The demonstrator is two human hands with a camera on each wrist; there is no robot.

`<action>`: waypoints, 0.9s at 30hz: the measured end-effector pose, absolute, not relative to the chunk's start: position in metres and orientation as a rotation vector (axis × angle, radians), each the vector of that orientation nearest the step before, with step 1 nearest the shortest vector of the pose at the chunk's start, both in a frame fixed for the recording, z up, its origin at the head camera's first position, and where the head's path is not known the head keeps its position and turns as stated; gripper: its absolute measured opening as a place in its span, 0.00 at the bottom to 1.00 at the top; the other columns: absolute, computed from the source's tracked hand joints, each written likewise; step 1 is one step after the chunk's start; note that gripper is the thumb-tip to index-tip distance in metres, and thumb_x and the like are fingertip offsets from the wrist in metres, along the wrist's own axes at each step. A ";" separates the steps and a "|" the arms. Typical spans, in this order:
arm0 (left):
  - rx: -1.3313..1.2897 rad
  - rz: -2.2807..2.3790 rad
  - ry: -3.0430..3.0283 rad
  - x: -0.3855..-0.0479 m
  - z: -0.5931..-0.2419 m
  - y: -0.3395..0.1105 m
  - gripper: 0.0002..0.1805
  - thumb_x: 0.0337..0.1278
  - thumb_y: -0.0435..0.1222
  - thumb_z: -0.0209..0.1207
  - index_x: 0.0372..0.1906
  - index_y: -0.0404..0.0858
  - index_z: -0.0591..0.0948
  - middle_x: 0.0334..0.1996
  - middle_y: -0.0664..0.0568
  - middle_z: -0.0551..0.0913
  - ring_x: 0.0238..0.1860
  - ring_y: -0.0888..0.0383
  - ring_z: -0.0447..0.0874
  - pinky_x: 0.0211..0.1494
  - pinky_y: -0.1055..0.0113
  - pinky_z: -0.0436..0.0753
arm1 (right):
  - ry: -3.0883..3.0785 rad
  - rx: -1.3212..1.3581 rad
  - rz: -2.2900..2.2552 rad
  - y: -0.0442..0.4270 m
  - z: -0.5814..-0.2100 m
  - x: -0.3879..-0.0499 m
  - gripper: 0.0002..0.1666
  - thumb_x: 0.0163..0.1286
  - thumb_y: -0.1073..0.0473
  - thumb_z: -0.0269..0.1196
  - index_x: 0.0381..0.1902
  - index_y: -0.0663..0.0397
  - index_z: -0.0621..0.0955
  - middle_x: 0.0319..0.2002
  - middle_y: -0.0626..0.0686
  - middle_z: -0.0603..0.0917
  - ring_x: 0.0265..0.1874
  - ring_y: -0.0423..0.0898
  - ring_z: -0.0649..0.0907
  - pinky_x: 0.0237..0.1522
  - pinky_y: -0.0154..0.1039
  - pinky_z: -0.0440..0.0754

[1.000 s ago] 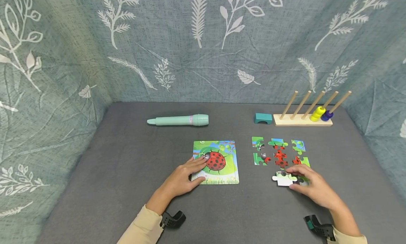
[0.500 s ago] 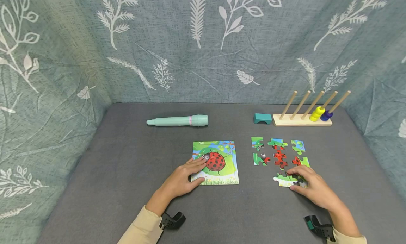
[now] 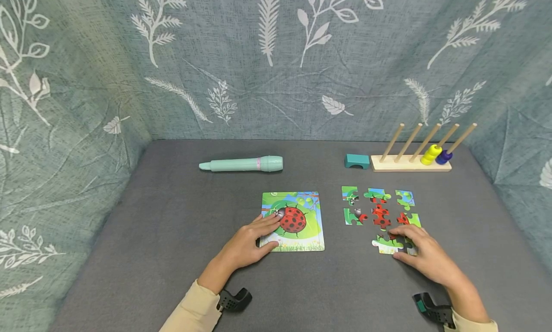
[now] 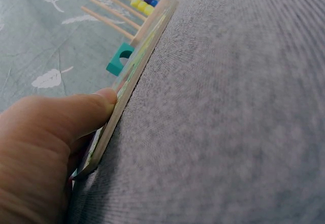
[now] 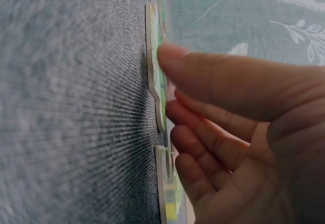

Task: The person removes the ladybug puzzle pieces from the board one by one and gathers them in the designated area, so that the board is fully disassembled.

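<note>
My left hand [image 3: 247, 243] rests on the left side of a square ladybug puzzle board [image 3: 302, 207], fingers laid over the picture. In the left wrist view its thumb [image 4: 91, 113] touches the board near its edge. At the right, my right hand [image 3: 433, 260] pinches a green and white puzzle piece [image 3: 387, 246], which lies flat on the table, between thumb and fingertips. The right wrist view shows the thumb [image 5: 203, 76] against this piece [image 5: 155, 66]. Another piece [image 3: 412, 249] lies partly hidden under the hand. Several ladybug pieces, including a red middle one [image 3: 381, 217], lie spread in rows above it.
A mint-green microphone-shaped pen [image 3: 241, 164] lies at the back. A teal arch block [image 3: 357, 161] stands beside a wooden peg stand [image 3: 396, 165] with yellow beads [image 3: 431, 154] and blue beads [image 3: 444, 157]. A patterned curtain [image 3: 276, 92] rises behind the grey table [image 3: 172, 217].
The puzzle piece under my right hand, tilted and glaring a second ago, now lies flat; piece and fingertips have shifted very slightly. My left hand has stayed on the board.
</note>
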State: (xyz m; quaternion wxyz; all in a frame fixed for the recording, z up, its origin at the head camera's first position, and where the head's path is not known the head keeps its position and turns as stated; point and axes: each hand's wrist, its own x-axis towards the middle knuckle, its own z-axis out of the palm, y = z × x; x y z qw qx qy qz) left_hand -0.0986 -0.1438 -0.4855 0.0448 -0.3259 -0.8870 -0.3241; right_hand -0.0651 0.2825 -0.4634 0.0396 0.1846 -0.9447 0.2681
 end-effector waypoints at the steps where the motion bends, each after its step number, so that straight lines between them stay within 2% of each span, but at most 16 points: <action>1: -0.995 -0.991 -2.711 -0.099 -0.485 -0.144 0.27 0.55 0.40 0.65 0.60 0.36 0.77 0.62 0.45 0.75 0.65 0.52 0.71 0.73 0.57 0.66 | -2.895 0.558 0.831 0.282 -0.463 -0.065 0.27 0.51 0.59 0.73 0.51 0.50 0.80 0.50 0.53 0.80 0.50 0.46 0.73 0.48 0.39 0.71; 5: -0.993 -0.998 -2.717 -0.099 -0.483 -0.144 0.27 0.55 0.40 0.65 0.60 0.36 0.77 0.62 0.46 0.75 0.65 0.52 0.71 0.73 0.57 0.66 | -2.922 0.501 0.877 0.281 -0.459 -0.064 0.29 0.54 0.57 0.72 0.54 0.50 0.78 0.53 0.53 0.78 0.52 0.50 0.73 0.50 0.40 0.71; 8: -0.991 -1.002 -2.720 -0.099 -0.482 -0.144 0.27 0.54 0.40 0.65 0.60 0.36 0.77 0.62 0.46 0.75 0.65 0.52 0.71 0.73 0.57 0.66 | -2.919 0.487 0.893 0.280 -0.457 -0.064 0.30 0.54 0.56 0.72 0.56 0.51 0.77 0.54 0.53 0.78 0.53 0.47 0.73 0.51 0.37 0.71; 13: -0.997 -1.010 -2.718 -0.098 -0.479 -0.144 0.27 0.54 0.40 0.65 0.60 0.36 0.77 0.62 0.46 0.75 0.65 0.52 0.71 0.73 0.56 0.65 | -2.867 0.510 0.942 0.279 -0.456 -0.065 0.32 0.53 0.56 0.73 0.57 0.53 0.77 0.52 0.52 0.80 0.52 0.32 0.74 0.51 0.19 0.66; 15: -0.999 -1.012 -2.718 -0.098 -0.479 -0.144 0.27 0.55 0.40 0.65 0.60 0.36 0.77 0.62 0.46 0.75 0.65 0.52 0.71 0.73 0.57 0.65 | -2.845 0.520 0.979 0.278 -0.456 -0.066 0.33 0.53 0.57 0.73 0.57 0.53 0.76 0.52 0.52 0.81 0.49 0.29 0.75 0.49 0.16 0.65; 22: -0.999 -0.999 -2.723 -0.099 -0.478 -0.145 0.27 0.55 0.40 0.65 0.60 0.36 0.77 0.62 0.46 0.75 0.65 0.52 0.71 0.73 0.58 0.66 | -2.820 0.610 1.129 0.261 -0.455 -0.073 0.33 0.55 0.59 0.72 0.60 0.54 0.75 0.53 0.51 0.81 0.46 0.38 0.81 0.48 0.21 0.75; 27: -1.006 -0.999 -2.723 -0.099 -0.477 -0.146 0.27 0.55 0.40 0.65 0.60 0.35 0.77 0.62 0.46 0.74 0.66 0.52 0.70 0.73 0.58 0.66 | -2.792 0.677 1.211 0.244 -0.454 -0.080 0.33 0.55 0.60 0.71 0.59 0.57 0.75 0.54 0.53 0.80 0.51 0.39 0.79 0.52 0.18 0.73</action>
